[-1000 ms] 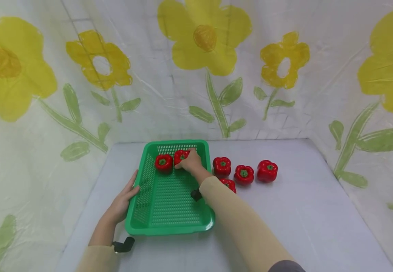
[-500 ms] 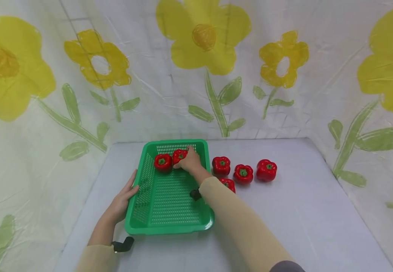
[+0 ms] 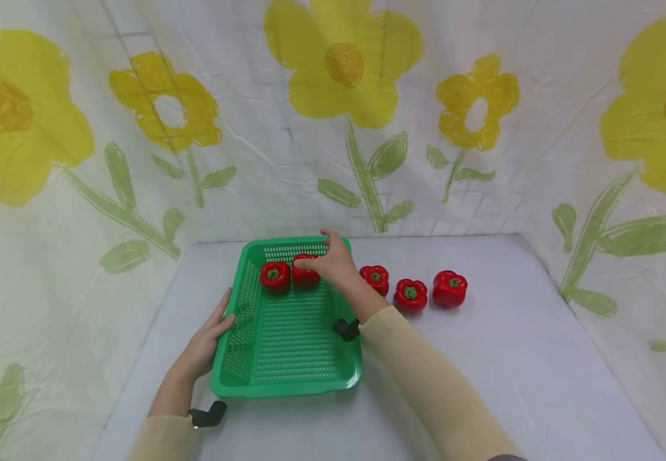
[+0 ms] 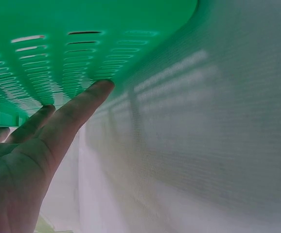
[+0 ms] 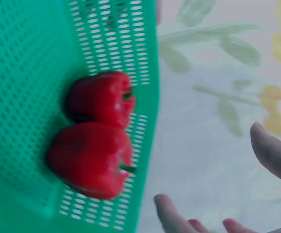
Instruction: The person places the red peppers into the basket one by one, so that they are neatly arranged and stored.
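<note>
A green perforated basket holds two red bell peppers side by side at its far end, a left one and a right one. My right hand is spread above the basket's far right corner, with nothing in its fingers. In the right wrist view its fingertips are apart from the peppers. My left hand lies along the basket's left side. Straight fingers touch the slotted outer wall from outside in the left wrist view.
Right of the basket, red bell peppers stand on the white table: one by the rim, partly hidden by my arm, a middle one and a right one. A flower-printed curtain hangs behind the table.
My right hand has let go of the right pepper in the basket and moved up and slightly right, fingers spreading. The sleeve now covers another table pepper. My left hand stays in place.
</note>
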A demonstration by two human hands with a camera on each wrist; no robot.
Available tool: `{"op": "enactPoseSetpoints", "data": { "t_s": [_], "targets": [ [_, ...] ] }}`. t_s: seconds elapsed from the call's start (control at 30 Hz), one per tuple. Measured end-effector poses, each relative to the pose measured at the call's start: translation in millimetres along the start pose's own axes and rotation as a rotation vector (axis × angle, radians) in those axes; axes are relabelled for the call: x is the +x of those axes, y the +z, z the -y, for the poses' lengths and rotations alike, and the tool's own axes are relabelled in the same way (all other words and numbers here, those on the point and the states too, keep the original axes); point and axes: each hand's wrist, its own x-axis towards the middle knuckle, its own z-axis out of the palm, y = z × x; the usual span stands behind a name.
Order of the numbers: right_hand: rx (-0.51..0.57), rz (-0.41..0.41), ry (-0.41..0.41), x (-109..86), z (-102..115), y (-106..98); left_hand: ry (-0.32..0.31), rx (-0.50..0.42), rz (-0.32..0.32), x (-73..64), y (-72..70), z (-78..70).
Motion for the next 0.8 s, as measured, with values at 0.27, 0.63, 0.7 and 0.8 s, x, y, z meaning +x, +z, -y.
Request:
{"op": "enactPoseSetpoints", "data": {
  "t_s": [0.27, 0.63, 0.7, 0.8],
  "targets": [
    [0.076, 0.016, -0.089, -28.3, 1, -29, -0.002, -0.027, 0.009, -0.1, -0.3, 2.7],
    [0.119, -0.017, -0.274, -60.2, -26, -64, -0.008, 0.002, -0.014, -2.4, -1.5, 4.5],
    [0.096, -0.036, -0.262, -65.3, -34, -71, -0.004, 0.011, -0.014, -1.5, -1.7, 3.7],
    [0.057, -0.061, -0.228, -73.1, -48, -80, 0.002, 0.015, -0.011, -0.3, -1.2, 2.6]
  ]
}}
